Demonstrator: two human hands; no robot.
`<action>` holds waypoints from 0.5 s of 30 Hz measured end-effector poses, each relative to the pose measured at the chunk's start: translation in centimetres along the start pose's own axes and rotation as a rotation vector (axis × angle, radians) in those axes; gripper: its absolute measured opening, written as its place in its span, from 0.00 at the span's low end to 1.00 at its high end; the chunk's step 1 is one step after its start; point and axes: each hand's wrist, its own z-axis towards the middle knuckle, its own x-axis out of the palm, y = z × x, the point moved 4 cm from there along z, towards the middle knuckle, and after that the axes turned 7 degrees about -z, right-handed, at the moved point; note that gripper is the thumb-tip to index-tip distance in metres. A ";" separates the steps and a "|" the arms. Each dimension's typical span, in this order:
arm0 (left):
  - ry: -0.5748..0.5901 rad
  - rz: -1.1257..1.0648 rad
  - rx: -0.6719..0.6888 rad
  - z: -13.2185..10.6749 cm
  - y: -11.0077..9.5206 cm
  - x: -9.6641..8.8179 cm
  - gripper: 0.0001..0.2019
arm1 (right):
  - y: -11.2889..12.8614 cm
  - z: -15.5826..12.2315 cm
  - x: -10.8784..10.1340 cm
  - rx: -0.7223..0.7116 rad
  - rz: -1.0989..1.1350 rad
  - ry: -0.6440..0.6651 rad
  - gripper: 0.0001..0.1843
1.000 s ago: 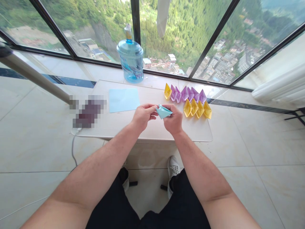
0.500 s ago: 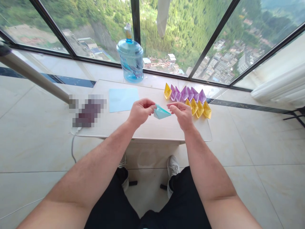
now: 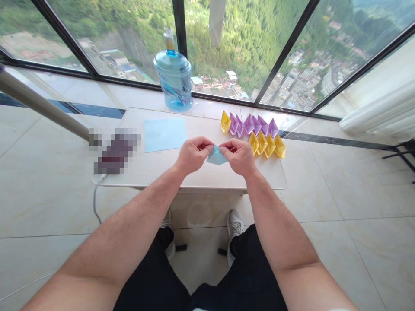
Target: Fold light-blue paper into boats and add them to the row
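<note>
A small folded piece of light blue paper [image 3: 216,157] is held up over the front half of the low white table [image 3: 155,172]. My left hand [image 3: 195,154] pinches its upper left side between thumb and fingertips. On the upper right side, my right hand [image 3: 239,156] pinches the same paper, and the two sets of fingertips nearly meet. A flat light blue sheet [image 3: 165,134] lies on the table beyond my left hand. Past my right hand stand folded paper boats, several purple ones [image 3: 248,125] behind several yellow ones [image 3: 269,147].
A blue water jug [image 3: 175,82] stands behind the table by the window. On the table's left end lies a blurred dark object [image 3: 116,151] with a grey cable [image 3: 94,203] running to the floor. A slanted pole [image 3: 45,106] passes at the left.
My right hand has moved left and now grips the blue paper, which it was just beside before. The paper has turned and shows a wider front.
</note>
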 end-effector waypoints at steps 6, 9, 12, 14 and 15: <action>0.029 0.063 0.017 0.1 0.1 -0.1 0.09 | 0.2 -0.1 0.2 -0.010 0.000 0.012 0.07; 0.041 0.106 0.021 0.0 -0.1 0.0 0.09 | 0.1 -0.1 0.1 0.000 0.002 0.007 0.08; 0.041 0.158 0.031 -0.2 -0.5 0.1 0.09 | 0.2 -0.1 0.1 0.014 -0.007 0.001 0.08; 0.044 0.213 0.058 -0.3 -0.8 0.2 0.09 | 0.3 -0.1 0.2 0.011 -0.024 -0.004 0.08; 0.046 0.248 0.077 -0.4 -0.9 0.3 0.09 | 0.3 -0.1 0.2 0.007 -0.035 -0.007 0.07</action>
